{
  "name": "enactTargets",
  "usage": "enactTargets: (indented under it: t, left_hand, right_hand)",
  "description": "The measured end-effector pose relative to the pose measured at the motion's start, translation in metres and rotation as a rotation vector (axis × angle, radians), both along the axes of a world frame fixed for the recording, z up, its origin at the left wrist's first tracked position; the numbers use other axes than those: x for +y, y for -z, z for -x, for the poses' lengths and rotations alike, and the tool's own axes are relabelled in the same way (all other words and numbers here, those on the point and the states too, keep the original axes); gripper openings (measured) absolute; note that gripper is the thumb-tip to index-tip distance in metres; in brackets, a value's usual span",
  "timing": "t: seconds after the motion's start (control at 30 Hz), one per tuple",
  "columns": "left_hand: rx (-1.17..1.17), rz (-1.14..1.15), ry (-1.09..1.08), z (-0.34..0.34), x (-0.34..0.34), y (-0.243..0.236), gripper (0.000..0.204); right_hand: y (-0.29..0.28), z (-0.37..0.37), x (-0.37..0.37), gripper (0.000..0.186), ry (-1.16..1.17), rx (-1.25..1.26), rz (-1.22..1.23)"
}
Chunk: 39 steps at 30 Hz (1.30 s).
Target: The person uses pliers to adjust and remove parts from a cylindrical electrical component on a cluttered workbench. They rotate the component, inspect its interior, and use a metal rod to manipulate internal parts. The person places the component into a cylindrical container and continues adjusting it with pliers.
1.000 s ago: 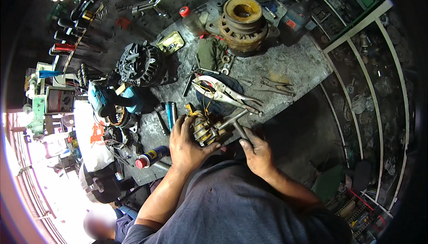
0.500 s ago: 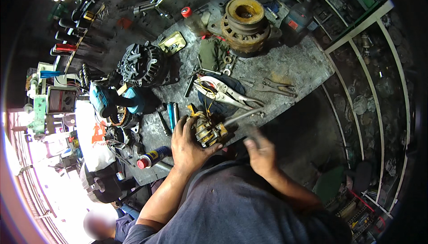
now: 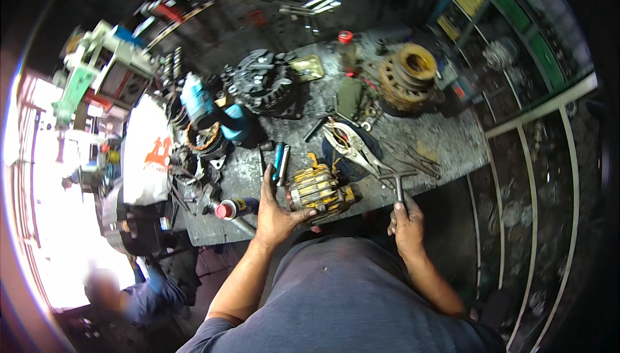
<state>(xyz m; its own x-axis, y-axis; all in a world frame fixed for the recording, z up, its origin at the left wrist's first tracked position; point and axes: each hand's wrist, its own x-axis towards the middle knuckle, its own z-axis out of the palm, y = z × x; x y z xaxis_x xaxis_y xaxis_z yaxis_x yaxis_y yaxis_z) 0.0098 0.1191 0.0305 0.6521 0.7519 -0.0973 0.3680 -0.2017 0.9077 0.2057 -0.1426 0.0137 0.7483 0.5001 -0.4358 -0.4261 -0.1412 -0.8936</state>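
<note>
Motor (image 3: 316, 188) near bench edge (image 3: 452, 173) | left fingers (image 3: 268, 186) spread, thumb (image 3: 302, 215) against it | right fingers (image 3: 411, 213) beyond edge clasp T-handle (image 3: 398, 188)

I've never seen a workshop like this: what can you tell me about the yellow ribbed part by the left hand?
The yellow ribbed part looks like metal, roughly barrel-shaped, its yellow colouring worn and grimy between paler bands. A yellow tab sticks up on its far side; a yellow block shows at its right end. It lies near the front edge of the workbench. The left hand is at its left, thumb seemingly against it.
</note>
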Motion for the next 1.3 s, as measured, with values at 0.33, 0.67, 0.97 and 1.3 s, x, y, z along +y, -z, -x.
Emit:
enactTargets:
  t: [0.33,0.67,0.97,1.3]
  left_hand:
    - [-0.075,0.291,-0.167,0.019,-0.043,0.020,0.097]
    - [-0.102,0.437,-0.035,0.033,-0.051,0.030,0.061]
    - [-0.173,0.648,-0.009,0.034,-0.041,0.035,0.052]
    - [-0.377,0.786,-0.067,0.015,-0.036,0.035,0.057]
  right_hand:
    - [-0.009,-0.028,0.027,0.050,-0.174,-0.042,0.132]
    - [-0.019,-0.031,0.053,0.047,-0.212,-0.049,0.134]
    - [-0.019,-0.015,0.038,0.045,-0.148,-0.033,0.120]
    - [-0.006,-0.014,0.006,0.036,-0.030,-0.004,0.087]
